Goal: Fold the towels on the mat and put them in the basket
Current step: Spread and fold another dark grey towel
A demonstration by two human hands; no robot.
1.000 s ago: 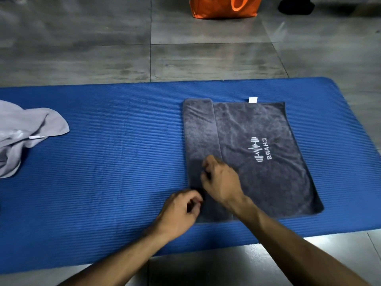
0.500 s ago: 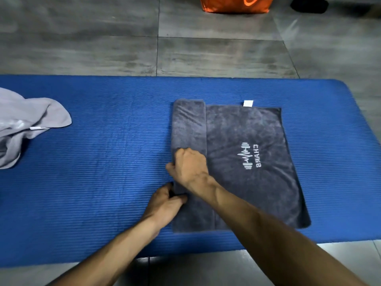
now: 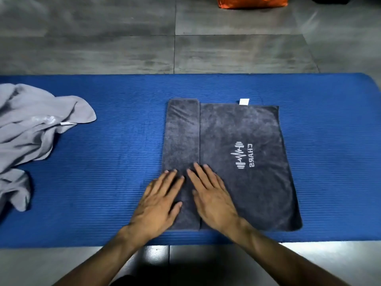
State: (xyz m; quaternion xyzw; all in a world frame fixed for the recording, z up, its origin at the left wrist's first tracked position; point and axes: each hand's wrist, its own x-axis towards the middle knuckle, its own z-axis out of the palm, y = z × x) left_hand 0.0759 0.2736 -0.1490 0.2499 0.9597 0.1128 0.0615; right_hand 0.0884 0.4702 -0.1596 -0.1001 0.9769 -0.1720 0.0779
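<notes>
Head camera view, looking down at a blue mat (image 3: 103, 182) spread across a grey tiled floor. Lying flat on the mat, right of centre, is a dark grey towel (image 3: 247, 182) with a white dumbbell logo and a small white tag (image 3: 244, 101) at its far edge. A narrow strip along the towel's left side is folded over onto the rest, forming a long flap (image 3: 182, 131). Both of the person's hands rest on the near end of that flap. The left hand (image 3: 158, 203) lies palm down with fingers straight and slightly spread, its outer edge over the mat. The right hand (image 3: 212, 197) lies just beside it, also flat with fingers extended, across the flap's inner edge. Neither hand grasps anything – both appear to be pressing or smoothing the cloth.

At the far left of the mat, well apart from the dark towel, a light grey towel (image 3: 31, 133) sits in a crumpled, unfolded heap. At the top edge of the view, on the floor beyond the mat, part of an orange bag or basket (image 3: 251, 2) shows – too little of it to tell which.

Judging from this, the task is at an early stage: one towel has only its first narrow fold, the other is untouched, and nothing has gone into a basket
</notes>
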